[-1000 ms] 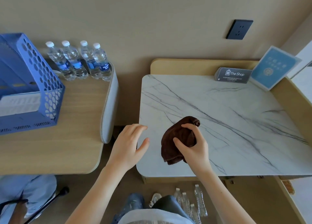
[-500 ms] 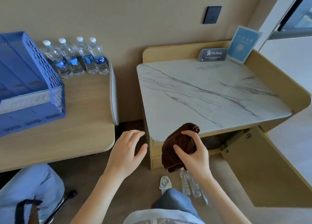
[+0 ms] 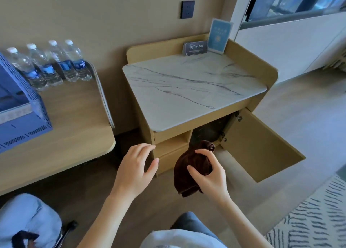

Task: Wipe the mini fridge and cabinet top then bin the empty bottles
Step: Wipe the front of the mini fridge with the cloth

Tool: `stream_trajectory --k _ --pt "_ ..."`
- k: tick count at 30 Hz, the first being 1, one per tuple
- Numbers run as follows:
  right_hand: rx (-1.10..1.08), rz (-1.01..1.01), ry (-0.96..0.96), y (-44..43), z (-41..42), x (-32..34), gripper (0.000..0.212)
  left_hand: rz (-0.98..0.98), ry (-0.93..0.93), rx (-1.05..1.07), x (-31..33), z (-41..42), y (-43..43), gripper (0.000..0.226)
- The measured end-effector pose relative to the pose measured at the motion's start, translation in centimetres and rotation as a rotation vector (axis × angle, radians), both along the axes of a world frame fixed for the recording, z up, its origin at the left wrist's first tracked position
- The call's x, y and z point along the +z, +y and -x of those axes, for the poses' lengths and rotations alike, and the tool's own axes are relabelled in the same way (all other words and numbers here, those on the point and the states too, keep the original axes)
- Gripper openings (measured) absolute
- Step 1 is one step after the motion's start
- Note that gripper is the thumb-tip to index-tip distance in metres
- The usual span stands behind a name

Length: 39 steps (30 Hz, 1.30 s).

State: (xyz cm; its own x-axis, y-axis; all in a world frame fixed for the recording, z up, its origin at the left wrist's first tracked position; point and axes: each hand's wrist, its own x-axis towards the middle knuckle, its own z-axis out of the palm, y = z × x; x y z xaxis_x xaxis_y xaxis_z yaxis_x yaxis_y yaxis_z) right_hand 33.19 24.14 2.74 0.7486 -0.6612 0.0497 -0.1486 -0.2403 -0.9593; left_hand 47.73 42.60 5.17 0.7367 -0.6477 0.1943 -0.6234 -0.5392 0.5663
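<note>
A wooden cabinet with a white marble top [image 3: 187, 90] stands against the wall. Its right door [image 3: 262, 146] hangs open, showing a dark compartment [image 3: 207, 131] that may be the mini fridge. My right hand [image 3: 209, 173] is closed around a bunched dark brown cloth [image 3: 189, 171], held in the air in front of the cabinet's lower front. My left hand [image 3: 136, 169] hovers empty with fingers spread, just left of the cabinet's front corner. Several water bottles [image 3: 50, 64] with white caps stand in a row at the back of the desk on the left.
A wooden desk [image 3: 61, 131] on the left carries a blue perforated file tray [image 3: 20, 113]. A dark "The Shop" sign [image 3: 195, 48] and a blue card [image 3: 219, 35] stand at the back of the marble top. A striped rug [image 3: 314, 216] lies at lower right.
My view has pulled back and up from the cabinet. The cloth and my right hand have come off the marble top and now sit in front of the lower cabinet; the floor bottles are out of sight.
</note>
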Motion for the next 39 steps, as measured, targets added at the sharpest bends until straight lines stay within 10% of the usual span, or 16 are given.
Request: stream_trajectory --k 39 --pt "-0.722 0.034 0.026 -18.5 31.5 -0.3 0.046 -0.113 0.02 -0.682 -1.7 22.1 -31.9 0.055"
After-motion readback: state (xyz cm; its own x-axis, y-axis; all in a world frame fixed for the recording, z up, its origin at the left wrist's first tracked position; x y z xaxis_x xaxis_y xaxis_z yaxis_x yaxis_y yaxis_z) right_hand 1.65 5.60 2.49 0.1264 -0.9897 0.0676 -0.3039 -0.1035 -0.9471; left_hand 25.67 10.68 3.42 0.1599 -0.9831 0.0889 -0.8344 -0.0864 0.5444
